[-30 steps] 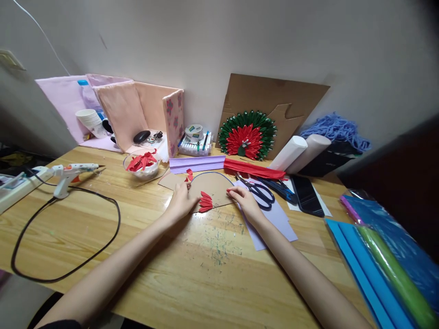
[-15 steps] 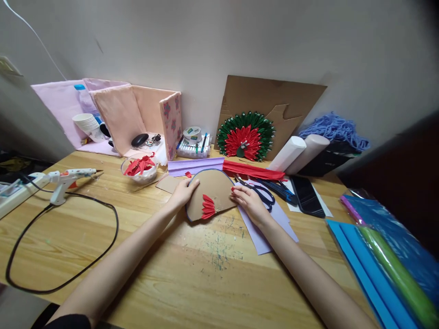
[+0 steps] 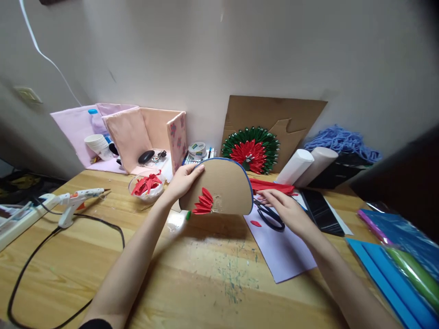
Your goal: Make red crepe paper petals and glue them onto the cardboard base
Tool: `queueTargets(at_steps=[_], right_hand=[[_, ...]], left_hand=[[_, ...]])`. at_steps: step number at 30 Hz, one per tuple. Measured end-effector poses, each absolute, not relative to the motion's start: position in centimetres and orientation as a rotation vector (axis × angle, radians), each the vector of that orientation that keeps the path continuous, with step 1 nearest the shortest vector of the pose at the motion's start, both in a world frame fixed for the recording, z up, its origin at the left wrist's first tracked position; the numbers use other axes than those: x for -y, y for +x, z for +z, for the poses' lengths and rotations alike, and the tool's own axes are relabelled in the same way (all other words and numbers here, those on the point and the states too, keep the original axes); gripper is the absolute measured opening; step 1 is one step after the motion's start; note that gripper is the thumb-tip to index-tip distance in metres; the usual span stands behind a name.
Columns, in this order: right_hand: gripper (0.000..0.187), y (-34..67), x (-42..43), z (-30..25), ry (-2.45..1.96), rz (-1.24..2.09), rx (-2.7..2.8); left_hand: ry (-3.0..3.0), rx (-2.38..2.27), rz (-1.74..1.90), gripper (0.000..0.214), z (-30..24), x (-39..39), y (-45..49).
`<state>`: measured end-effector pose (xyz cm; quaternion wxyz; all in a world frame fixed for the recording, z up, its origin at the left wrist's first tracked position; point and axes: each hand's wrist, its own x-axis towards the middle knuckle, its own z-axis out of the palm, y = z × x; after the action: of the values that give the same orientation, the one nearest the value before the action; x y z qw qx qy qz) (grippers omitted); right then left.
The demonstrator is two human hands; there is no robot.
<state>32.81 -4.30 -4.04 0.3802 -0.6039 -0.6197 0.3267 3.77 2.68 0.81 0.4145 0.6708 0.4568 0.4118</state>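
My left hand [image 3: 184, 180] grips the left edge of a half-round cardboard piece [image 3: 226, 185] with a blue rim, held up off the wooden table [image 3: 192, 278]. Several red paper petals [image 3: 203, 203] are stuck near its lower left. My right hand [image 3: 286, 211] reaches out to the right of the cardboard, fingers stretched over the black scissors [image 3: 270, 216] and a lilac paper sheet [image 3: 281, 249]. A single red petal [image 3: 255, 223] lies on that sheet.
A glue gun [image 3: 73, 202] with a black cord [image 3: 41, 256] lies at left. A bowl of red petals [image 3: 147, 186], a finished red and green fan ornament [image 3: 252, 153], white rolls [image 3: 303, 165], blue yarn [image 3: 343, 140] and coloured sheets [image 3: 391, 256] stand around.
My left hand has lifted the cardboard piece off the table and tilted it upright. My right hand let go of it and moved right over the scissors. The camera tilted up.
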Motion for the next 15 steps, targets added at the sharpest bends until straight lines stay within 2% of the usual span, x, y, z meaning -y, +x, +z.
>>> queueTargets(at_steps=[2,4,9,10,13,15], right_hand=[[0.05,31.2,4.1,-3.3,-1.388,1.036,1.445],[0.046,29.8,3.8,-2.9,-1.284,1.147,1.408],[0.046,29.3,2.6,-3.4,-1.244,1.188,1.209],[0.046,29.5,2.4,-3.6,-1.242,1.176,1.184],[0.044,30.1,2.0,-4.4,-1.233,1.19,1.141],[0.044,30.3,1.8,-4.8,-1.229,1.211,1.146]], left_hand=[[1.724,-1.104,1.002,0.036,0.7,-3.2,4.8],[1.737,-1.075,0.987,0.036,0.3,-3.9,5.7],[1.727,-1.147,1.01,0.035,-0.3,-5.3,7.1],[1.727,-1.159,1.0,0.038,-0.2,-5.3,7.2],[1.769,-1.166,0.893,0.068,0.5,-5.0,7.4],[1.813,-1.161,0.809,0.078,0.7,-4.8,7.2]])
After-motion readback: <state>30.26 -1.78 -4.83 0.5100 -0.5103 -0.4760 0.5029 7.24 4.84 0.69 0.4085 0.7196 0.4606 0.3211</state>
